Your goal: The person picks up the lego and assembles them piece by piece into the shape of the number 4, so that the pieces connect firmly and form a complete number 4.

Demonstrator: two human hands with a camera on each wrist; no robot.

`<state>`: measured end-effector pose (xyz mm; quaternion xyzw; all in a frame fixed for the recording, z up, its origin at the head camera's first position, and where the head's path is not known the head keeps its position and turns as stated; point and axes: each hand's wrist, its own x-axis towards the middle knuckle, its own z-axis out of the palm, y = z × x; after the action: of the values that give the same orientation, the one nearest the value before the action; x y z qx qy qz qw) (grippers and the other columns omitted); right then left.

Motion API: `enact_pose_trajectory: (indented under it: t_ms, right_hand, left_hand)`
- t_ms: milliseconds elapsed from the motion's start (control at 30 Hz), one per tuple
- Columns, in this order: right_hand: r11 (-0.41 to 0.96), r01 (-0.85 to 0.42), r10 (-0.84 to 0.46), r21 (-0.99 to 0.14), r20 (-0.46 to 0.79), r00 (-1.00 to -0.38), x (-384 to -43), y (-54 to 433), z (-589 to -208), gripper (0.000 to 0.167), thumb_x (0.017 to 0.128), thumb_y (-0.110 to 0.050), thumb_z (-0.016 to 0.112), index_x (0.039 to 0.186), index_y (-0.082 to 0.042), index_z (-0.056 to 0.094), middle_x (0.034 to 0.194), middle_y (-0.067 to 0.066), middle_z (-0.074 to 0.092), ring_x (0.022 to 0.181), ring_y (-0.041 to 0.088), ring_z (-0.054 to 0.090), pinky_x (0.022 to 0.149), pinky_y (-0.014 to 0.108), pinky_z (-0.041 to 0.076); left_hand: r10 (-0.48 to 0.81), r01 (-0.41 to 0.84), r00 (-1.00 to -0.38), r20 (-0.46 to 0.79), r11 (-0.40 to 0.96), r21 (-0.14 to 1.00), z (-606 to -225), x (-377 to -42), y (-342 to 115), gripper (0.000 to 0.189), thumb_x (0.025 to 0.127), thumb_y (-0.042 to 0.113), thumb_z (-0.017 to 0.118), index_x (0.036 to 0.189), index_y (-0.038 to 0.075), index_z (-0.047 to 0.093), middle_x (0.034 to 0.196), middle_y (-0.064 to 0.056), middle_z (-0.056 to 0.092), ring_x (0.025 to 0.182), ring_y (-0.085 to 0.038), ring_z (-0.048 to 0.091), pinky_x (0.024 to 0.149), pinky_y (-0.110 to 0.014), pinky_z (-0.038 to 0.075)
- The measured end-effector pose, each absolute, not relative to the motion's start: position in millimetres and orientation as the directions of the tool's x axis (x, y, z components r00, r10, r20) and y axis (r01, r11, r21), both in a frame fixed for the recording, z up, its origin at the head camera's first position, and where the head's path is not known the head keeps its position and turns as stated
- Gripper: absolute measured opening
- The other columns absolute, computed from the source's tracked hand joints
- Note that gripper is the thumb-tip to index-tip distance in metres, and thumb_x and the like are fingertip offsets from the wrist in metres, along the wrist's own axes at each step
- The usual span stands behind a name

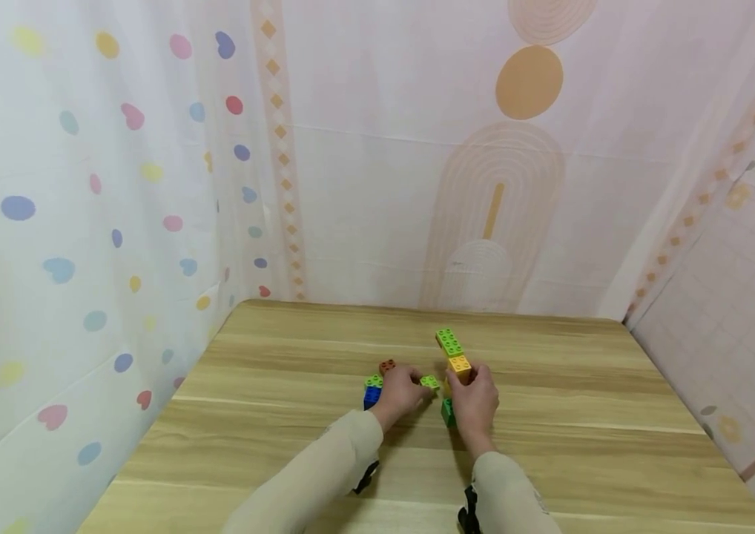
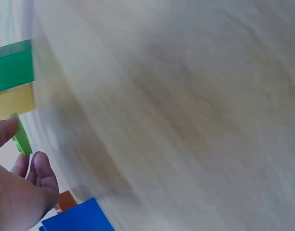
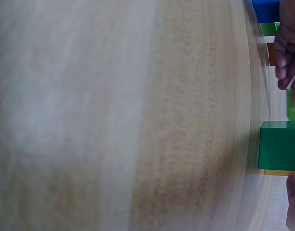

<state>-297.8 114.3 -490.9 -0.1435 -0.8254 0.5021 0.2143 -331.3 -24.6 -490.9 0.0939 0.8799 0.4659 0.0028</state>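
In the head view my left hand (image 1: 401,391) pinches a small light green toy building brick (image 1: 429,382) between thumb and fingers. The left wrist view shows that thin green brick (image 2: 23,137) held on edge above the table. My right hand (image 1: 475,400) grips a yellow brick (image 1: 460,365) from its right side, thumb on the near face. Beyond it lies a long light green brick (image 1: 449,342), in line with the yellow one. A dark green brick (image 1: 448,412) sits at the near end of this row, left of the right wrist.
Left of my left hand stand a blue brick (image 1: 371,398), a light green brick (image 1: 374,381) just behind it and a reddish-brown brick (image 1: 387,366). All are on a wood-grain table (image 1: 271,415). A patterned curtain (image 1: 364,208) hangs behind the far edge.
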Motion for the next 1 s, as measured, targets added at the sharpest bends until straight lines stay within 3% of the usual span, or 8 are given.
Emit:
enact_pose_trajectory:
  t_ms: [267, 467, 600, 1000]
  right_hand:
    - [0.454, 0.009, 0.437, -0.891, 0.214, -0.874, -297, 117, -493, 0.04, 0.092, -0.024, 0.074, 0.116, 0.001, 0.057, 0.11, 0.019, 0.066, 0.097, 0.029, 0.065, 0.081, 0.045, 0.054]
    - [0.458, -0.01, 0.421, -0.889, 0.228, -0.878, -297, 119, -493, 0.039, 0.091, -0.023, 0.075, 0.116, 0.002, 0.057, 0.11, 0.019, 0.066, 0.098, 0.029, 0.064, 0.082, 0.045, 0.054]
    - [0.46, -0.024, 0.404, -0.888, 0.233, -0.885, -297, 120, -492, 0.039, 0.09, -0.022, 0.076, 0.114, 0.002, 0.058, 0.111, 0.019, 0.066, 0.098, 0.03, 0.064, 0.084, 0.045, 0.053]
    - [0.433, -0.077, 0.33, -0.898, 0.237, -0.914, -300, 129, -496, 0.037, 0.09, -0.02, 0.076, 0.114, 0.002, 0.059, 0.111, 0.019, 0.067, 0.1, 0.03, 0.065, 0.083, 0.043, 0.054]
  left_hand:
    - [0.146, 0.201, -0.979, 0.145, 0.523, 0.829, -480, -332, -26, 0.016, 0.083, 0.011, 0.08, 0.094, 0.002, 0.074, 0.084, -0.004, 0.07, 0.077, -0.014, 0.062, 0.07, -0.033, 0.053]
    - [0.156, 0.227, -0.973, 0.171, 0.511, 0.829, -474, -332, -37, 0.027, 0.085, 0.012, 0.078, 0.106, -0.003, 0.072, 0.089, -0.006, 0.068, 0.08, -0.015, 0.06, 0.07, -0.033, 0.052]
    - [0.17, 0.241, -0.969, 0.179, 0.498, 0.833, -469, -330, -43, 0.025, 0.085, 0.013, 0.077, 0.104, -0.002, 0.072, 0.086, -0.004, 0.067, 0.078, -0.014, 0.059, 0.068, -0.03, 0.051]
    - [0.199, 0.296, -0.954, 0.223, 0.531, 0.794, -458, -325, -53, 0.029, 0.086, 0.018, 0.078, 0.108, 0.0, 0.072, 0.1, -0.008, 0.066, 0.088, -0.017, 0.058, 0.074, -0.034, 0.051]
